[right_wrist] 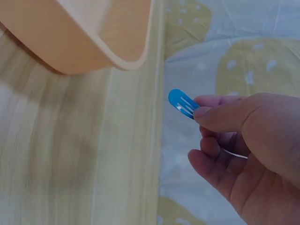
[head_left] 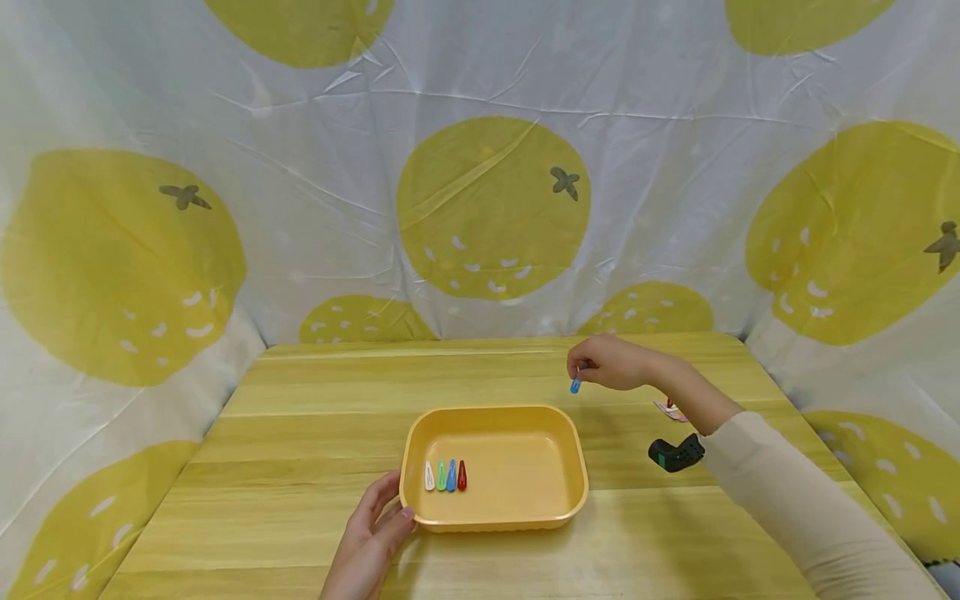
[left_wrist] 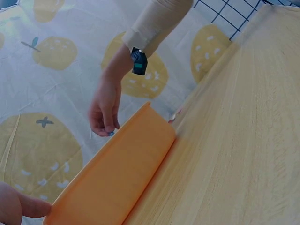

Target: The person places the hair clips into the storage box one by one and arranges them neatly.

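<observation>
My right hand [head_left: 615, 362] is raised above the table past the tray's far right corner. Between thumb and forefinger it pinches a blue snap hair clip [right_wrist: 182, 103], whose rounded end sticks out from the fingertips. A thin white curved edge shows among the lower fingers in the right wrist view. My left hand [head_left: 367, 533] grips the near left corner of a yellow-orange plastic tray [head_left: 495, 526], thumb at the rim and fingers along the outer wall. Inside, toward the left, lie a white clip [head_left: 429, 476], a green clip [head_left: 442, 476], a blue clip [head_left: 452, 476] and a red clip [head_left: 462, 476] side by side.
Partly hidden behind the right forearm, a pink-and-white item [head_left: 670, 411] with something red lies on the wooden table [head_left: 300, 467]. A black device [left_wrist: 139, 61] sits at the right wrist. Lemon-print cloth [head_left: 315, 208] hangs around the table's back and sides.
</observation>
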`<move>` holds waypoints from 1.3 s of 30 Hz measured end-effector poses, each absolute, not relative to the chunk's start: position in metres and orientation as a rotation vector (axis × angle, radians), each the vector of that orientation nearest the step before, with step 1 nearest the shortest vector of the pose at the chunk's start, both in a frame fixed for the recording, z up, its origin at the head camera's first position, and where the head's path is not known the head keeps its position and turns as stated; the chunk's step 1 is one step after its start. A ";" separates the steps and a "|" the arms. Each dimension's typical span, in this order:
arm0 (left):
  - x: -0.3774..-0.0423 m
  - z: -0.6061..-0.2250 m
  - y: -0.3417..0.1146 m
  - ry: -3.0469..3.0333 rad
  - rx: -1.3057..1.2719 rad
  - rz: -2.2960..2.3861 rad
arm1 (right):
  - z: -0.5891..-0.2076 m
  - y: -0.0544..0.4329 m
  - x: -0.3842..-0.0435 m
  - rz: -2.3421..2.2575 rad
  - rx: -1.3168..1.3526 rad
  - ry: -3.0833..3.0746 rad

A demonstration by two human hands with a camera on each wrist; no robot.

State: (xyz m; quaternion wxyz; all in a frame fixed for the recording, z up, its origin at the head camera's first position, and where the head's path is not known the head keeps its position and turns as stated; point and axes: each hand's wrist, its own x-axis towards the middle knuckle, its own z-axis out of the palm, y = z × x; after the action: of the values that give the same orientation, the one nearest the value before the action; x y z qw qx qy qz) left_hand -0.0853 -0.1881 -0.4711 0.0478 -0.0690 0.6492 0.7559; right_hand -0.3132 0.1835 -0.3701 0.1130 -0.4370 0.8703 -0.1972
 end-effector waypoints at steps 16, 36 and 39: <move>-0.085 -0.470 -0.188 1.980 -0.215 2.297 | -0.367 0.156 -0.303 -0.539 -1.381 2.503; -0.085 -0.473 -0.186 1.982 -0.211 2.323 | -0.374 0.122 -0.298 -0.554 -1.431 2.374; -0.085 -0.473 -0.186 1.982 -0.209 2.323 | -0.375 0.115 -0.296 -0.552 -1.408 2.359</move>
State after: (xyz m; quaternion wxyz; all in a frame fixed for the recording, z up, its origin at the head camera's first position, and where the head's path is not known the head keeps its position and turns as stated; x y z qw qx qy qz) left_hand -0.0851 -0.1859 -0.4728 0.0406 -0.0682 0.6471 0.7583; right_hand -0.2958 0.1153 -0.3747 0.1689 -0.4951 0.8298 -0.1942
